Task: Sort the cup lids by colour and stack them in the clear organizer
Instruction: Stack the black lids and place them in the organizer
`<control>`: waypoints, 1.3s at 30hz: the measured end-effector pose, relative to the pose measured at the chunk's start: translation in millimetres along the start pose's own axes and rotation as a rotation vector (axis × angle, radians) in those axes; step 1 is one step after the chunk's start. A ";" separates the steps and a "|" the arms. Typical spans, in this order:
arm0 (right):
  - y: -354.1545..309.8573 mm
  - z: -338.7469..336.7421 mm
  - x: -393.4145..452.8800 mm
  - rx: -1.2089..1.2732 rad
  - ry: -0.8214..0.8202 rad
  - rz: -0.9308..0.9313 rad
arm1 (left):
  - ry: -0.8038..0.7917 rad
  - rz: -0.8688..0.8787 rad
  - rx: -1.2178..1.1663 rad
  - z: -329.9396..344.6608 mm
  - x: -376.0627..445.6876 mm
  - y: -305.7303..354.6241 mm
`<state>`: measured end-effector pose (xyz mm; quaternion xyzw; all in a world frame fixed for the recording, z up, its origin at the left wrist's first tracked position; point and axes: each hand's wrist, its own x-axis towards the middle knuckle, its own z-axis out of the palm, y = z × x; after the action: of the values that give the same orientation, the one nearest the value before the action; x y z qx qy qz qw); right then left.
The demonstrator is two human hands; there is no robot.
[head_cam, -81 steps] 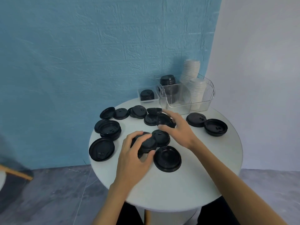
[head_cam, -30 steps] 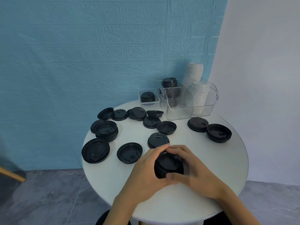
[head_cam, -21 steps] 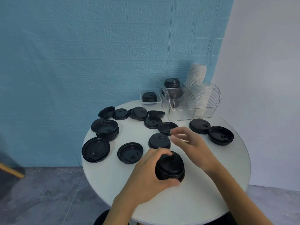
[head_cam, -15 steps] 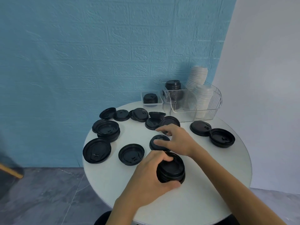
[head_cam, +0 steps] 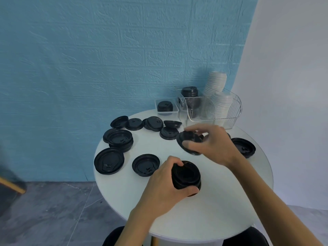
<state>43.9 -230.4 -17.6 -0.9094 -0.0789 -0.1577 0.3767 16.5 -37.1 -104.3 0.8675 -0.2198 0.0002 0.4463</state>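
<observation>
With no writing legible, plain black lids (head_cam: 145, 165) in both hands (head_cam: 211, 142).

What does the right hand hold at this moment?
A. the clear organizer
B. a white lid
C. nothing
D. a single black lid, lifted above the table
D: the right hand grips a black lid tilted above the table, while the left hand holds the stack of black lids.

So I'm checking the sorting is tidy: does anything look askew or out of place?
Nothing is spilled or damaged. The tall white lid stack in the clear organizer leans left. A small black lid stack sits in a separate clear tray beside the organizer, not in it.
</observation>
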 end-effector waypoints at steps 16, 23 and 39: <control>21.5 42.6 -59.6 0.041 -0.130 0.007 | -0.021 -0.033 -0.033 1.2 2.8 -6.6; 26.9 19.1 -21.6 0.228 -0.061 0.098 | -0.026 -0.068 -0.002 2.8 4.0 -4.7; 46.9 32.8 7.0 0.208 -0.030 0.059 | -0.011 -0.051 -0.020 1.6 4.2 -2.3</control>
<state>70.3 -240.0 -68.1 -0.8695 -0.0738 -0.1242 0.4724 20.9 -38.8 -106.2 0.8684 -0.2001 -0.0183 0.4533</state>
